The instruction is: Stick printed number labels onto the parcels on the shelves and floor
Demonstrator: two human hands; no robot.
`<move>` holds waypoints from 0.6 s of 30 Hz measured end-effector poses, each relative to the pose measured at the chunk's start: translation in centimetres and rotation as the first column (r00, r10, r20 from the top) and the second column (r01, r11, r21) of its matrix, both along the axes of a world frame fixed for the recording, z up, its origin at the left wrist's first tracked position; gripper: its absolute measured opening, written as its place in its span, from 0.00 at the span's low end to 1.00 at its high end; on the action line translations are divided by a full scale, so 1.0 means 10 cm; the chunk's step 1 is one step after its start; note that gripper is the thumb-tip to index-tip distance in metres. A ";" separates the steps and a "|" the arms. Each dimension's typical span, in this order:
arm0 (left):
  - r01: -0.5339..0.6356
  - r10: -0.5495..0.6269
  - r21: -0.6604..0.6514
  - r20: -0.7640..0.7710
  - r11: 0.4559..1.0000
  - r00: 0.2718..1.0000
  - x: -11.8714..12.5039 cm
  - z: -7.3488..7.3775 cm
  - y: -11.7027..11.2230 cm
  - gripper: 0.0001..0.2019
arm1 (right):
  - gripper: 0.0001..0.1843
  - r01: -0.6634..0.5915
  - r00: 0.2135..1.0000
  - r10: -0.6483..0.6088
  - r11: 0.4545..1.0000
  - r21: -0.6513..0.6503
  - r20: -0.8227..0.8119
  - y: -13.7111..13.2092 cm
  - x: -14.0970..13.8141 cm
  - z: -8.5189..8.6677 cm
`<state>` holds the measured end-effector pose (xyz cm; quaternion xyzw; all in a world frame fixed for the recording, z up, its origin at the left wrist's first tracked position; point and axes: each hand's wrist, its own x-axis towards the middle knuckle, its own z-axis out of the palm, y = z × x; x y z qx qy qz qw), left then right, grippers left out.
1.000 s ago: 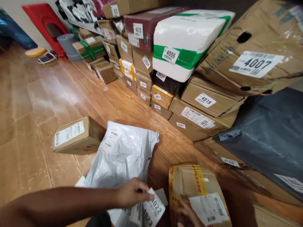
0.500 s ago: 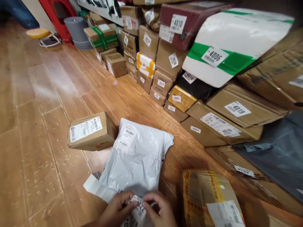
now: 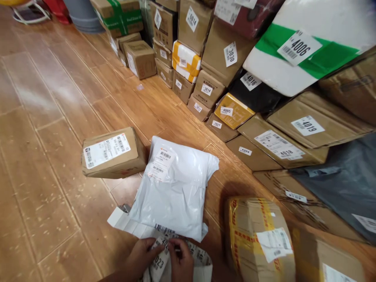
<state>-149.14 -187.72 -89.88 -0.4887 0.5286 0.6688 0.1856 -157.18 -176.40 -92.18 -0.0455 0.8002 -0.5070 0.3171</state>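
Just below the white plastic mailer bag (image 3: pixel 179 188), my left hand (image 3: pixel 141 254) pinches a strip of printed number labels (image 3: pixel 158 264). One label on the strip reads 4023, with another starting "40" above it. My right hand (image 3: pixel 182 258) has its fingertips pinched at the right edge of that upper label, partly covering it. A paper sheet with print (image 3: pixel 202 258) lies under and beside the hands. The mailer bag rests flat on the floor with a shipping label (image 3: pixel 161 164) at its upper left.
A brown carton (image 3: pixel 114 154) sits left of the bag. To the right stands a box with yellow and red tape (image 3: pixel 252 235). Stacked, numbered parcels (image 3: pixel 211 88) line the wall, including a white and green one (image 3: pixel 311 47). A grey bucket (image 3: pixel 84 15) stands far back.
The view has tilted down and come closer to the stacked parcels. My hands stay at the label strip; the right hand has turned, and the 4023 label now shows more fully.
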 end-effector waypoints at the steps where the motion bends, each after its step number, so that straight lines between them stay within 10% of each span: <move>1: -0.008 0.008 0.012 0.011 1.000 1.000 -0.01 -0.03 -0.02 0.24 | 0.23 0.022 1.000 -0.021 0.999 0.027 -0.018 -0.02 -0.02 -0.04; 9: 0.372 -0.397 -0.213 -0.093 0.904 0.913 0.25 -0.06 -0.32 0.21 | 0.29 0.332 0.942 -0.337 0.933 0.136 0.011 -0.16 0.08 -0.44; 14: -0.080 -0.018 -0.546 -0.171 0.834 0.985 0.30 0.18 -0.76 0.22 | 0.26 0.435 0.898 -0.424 0.896 0.089 -0.118 -0.11 -0.06 -0.55; 18: -0.096 -0.037 -0.602 -0.205 0.792 0.978 0.08 0.34 -1.14 0.19 | 0.29 0.343 0.939 -0.343 0.939 0.033 -0.012 -0.07 -0.23 -0.56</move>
